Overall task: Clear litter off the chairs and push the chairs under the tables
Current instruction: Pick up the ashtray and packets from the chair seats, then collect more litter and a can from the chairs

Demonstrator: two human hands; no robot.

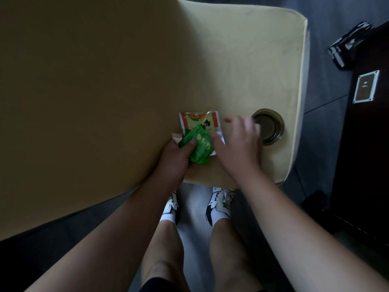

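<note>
The view looks straight down on a pale yellow chair seat [242, 60], its left part in shadow. Near the front edge of the cushion, the left hand [174, 159] is closed around litter: the thumb presses down on a crumpled green wrapper [200, 147], which lies over a larger white and orange snack packet [200, 122] held in the same grip. The right hand [237, 144] is just beside it, fingers loosely spread and blurred, its thumb touching the packet's right edge and its fingertips over the rim of a round metal lid [270, 125] that lies flat on the seat toward the right front corner. Whether those fingers actually touch the lid is unclear. Below the seat edge, the person's bare legs and two white sneakers [221, 202] stand on the grey floor [328, 127]. A dark cabinet [366, 154] with a wall socket plate [365, 86] rises on the right.
</note>
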